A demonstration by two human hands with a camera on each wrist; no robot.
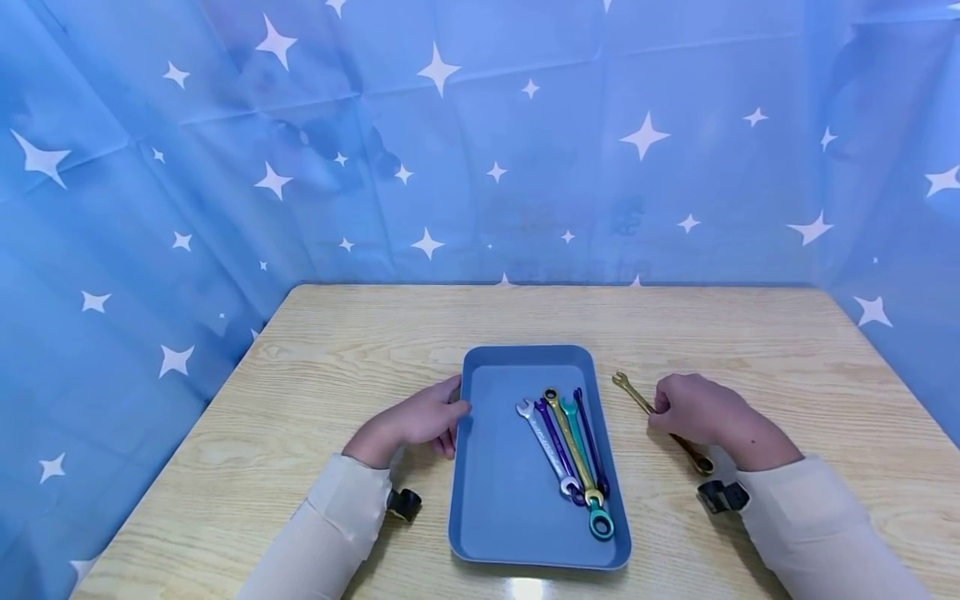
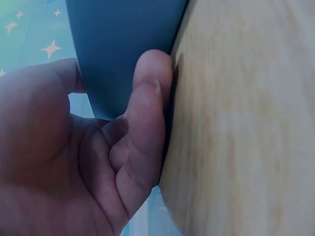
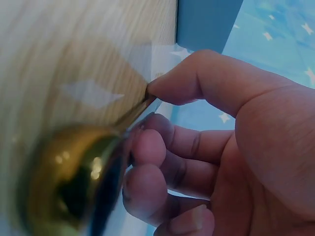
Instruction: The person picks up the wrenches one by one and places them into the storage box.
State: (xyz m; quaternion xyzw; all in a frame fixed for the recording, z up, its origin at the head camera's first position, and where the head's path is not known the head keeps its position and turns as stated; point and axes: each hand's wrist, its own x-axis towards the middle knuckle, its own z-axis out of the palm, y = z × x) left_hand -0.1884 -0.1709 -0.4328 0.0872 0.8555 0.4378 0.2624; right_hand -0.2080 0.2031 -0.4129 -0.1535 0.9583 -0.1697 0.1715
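Observation:
A blue-grey rectangular tray [image 1: 487,533] lies on the table with its long side running away from me. My left hand [image 1: 427,417] grips its left edge, the thumb over the rim and the fingers curled against the outer wall, as the left wrist view shows too. To the tray's right, my right hand [image 1: 697,408] pinches a gold combination wrench [image 1: 632,392] between thumb and fingers. Its open end points toward the back left, and its ring end [image 3: 69,182] looms blurred in the right wrist view. The wrench's middle is hidden by the hand.
Several wrenches lie bunched lengthwise in the tray's right half: a silver one [image 1: 543,440], purple ones, another gold one [image 1: 573,446] and a teal one [image 1: 601,523]. The wooden table [image 1: 300,400] ends at a blue star-patterned curtain [image 1: 525,200].

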